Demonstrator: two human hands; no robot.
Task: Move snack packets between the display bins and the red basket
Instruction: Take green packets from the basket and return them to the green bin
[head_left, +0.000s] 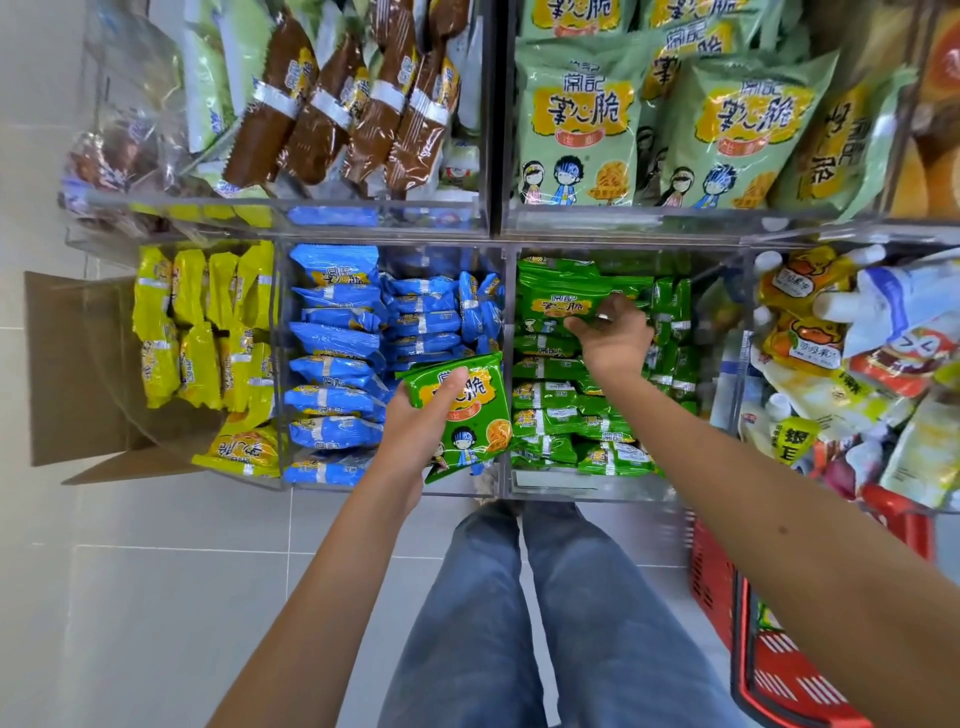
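Observation:
My left hand (423, 423) grips a bright green snack packet (467, 415), held over the divider between the blue and green bins. My right hand (615, 335) reaches into the green packet bin (587, 486) and pinches another green packet (561, 304) lying on top of the pile at the far end. Several more green packets fill that bin. The red basket (717, 582) stands on the floor at the lower right, partly hidden by my right forearm.
Clear acrylic bins hold blue packets (337, 364) and yellow packets (197, 338) to the left, pouch drinks (831, 338) to the right. The upper shelf carries brown bars (353, 104) and pale green bags (582, 130). An open cardboard box (67, 364) stands at left. My legs stand on grey tiles.

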